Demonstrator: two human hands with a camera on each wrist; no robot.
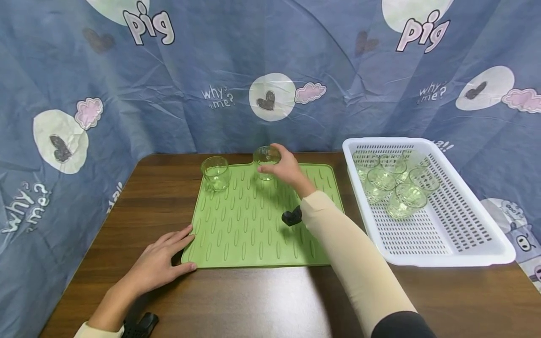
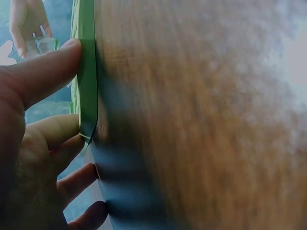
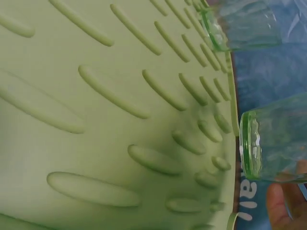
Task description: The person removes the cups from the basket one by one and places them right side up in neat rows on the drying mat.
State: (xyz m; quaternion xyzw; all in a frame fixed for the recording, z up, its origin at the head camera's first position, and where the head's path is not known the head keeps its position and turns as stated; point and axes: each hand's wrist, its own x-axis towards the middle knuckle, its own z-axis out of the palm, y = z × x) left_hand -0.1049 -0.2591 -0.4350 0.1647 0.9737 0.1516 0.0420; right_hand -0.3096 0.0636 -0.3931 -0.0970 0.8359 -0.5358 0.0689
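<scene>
My right hand [image 1: 288, 168] grips a clear glass cup [image 1: 267, 162] near the top, over the back edge of the green ribbed mat [image 1: 253, 225]. In the right wrist view the base of this held glass [image 3: 273, 139] hangs just off the mat's surface, with fingers [image 3: 283, 206] along its side. A second glass [image 1: 216, 174] stands upright at the mat's back left corner. At the mat's front left corner rests my left hand [image 1: 162, 258], fingers spread. The left wrist view shows its thumb [image 2: 53, 72] and fingertips touching the mat's edge [image 2: 88, 72].
To the right stands a white perforated plastic basket [image 1: 477, 234] with several clear glasses [image 1: 405, 202] grouped toward its back left. The wooden table [image 1: 262, 295] extends around the mat. A blue printed cloth [image 1: 190, 117] hangs right behind the table.
</scene>
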